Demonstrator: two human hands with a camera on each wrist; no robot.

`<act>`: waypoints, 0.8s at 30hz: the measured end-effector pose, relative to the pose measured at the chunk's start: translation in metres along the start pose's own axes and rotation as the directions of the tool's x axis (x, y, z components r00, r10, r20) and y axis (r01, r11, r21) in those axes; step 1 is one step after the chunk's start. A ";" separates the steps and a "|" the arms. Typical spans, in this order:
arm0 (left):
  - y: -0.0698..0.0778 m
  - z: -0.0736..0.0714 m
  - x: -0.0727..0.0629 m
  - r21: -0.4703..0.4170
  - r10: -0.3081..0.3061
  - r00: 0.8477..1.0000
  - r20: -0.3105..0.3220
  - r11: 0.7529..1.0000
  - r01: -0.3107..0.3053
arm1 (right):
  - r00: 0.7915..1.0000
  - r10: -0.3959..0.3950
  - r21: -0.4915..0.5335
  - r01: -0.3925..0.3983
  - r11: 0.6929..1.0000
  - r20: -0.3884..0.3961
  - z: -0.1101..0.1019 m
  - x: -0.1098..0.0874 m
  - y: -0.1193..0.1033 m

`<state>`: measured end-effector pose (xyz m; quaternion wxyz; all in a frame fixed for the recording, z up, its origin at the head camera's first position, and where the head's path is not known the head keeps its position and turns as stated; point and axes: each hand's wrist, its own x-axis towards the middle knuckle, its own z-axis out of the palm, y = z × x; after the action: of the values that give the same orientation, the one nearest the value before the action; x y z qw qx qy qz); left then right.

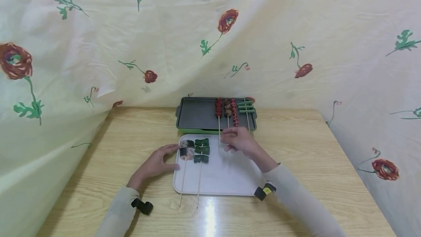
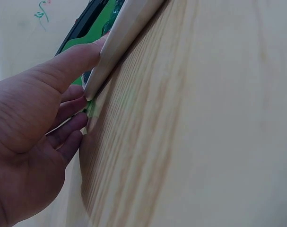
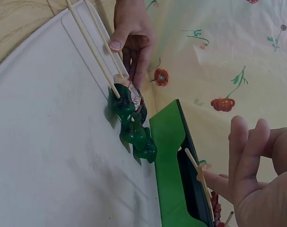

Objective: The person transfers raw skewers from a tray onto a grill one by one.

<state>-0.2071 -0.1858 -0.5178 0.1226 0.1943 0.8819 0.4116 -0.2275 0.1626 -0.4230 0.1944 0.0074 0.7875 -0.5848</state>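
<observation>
A flower-printed cloth [image 1: 184, 39] hangs at 12 o'clock behind a wooden table [image 1: 289, 156]. Centred on the table is a white tray [image 1: 227, 180]; just beyond its 12 o'clock side sits a dark griddle [image 1: 197, 114]. The left hand [image 1: 156, 164] is spread, fingertips at the tray's 9 o'clock rim. The right hand [image 1: 239, 141], over the tray's 1 o'clock side, has a fingertip against a skewer's stick; whether it pinches, I cannot tell. Good handling probably means keeping that stick straight and steady, without nudging the brown-pieced skewer [image 1: 228, 108] beside it. The dark red skewer [image 1: 218, 108] being handled lies on the griddle, at the right hand's 11 o'clock, its stick pointing to 6.
</observation>
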 end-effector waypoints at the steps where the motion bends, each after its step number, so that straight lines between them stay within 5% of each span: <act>1: 0.000 0.000 0.000 0.000 0.001 1.000 0.001 1.000 -0.001 | 1.000 -0.012 0.006 0.012 1.000 0.003 0.000 -0.001 0.001; 15: 0.003 0.000 0.000 -0.007 -0.012 1.000 0.006 1.000 0.012 | 0.987 -0.156 -0.064 0.153 0.986 -0.043 0.007 -0.048 0.005; 24: 0.002 -0.001 0.001 -0.003 -0.023 1.000 0.006 1.000 0.023 | 0.981 -0.190 -0.027 0.191 0.981 0.036 0.028 -0.083 0.010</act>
<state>-0.2073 -0.1849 -0.5160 0.1303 0.1851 0.8830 0.4112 -0.1396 0.1579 -0.4129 0.1508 -0.0807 0.7899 -0.5889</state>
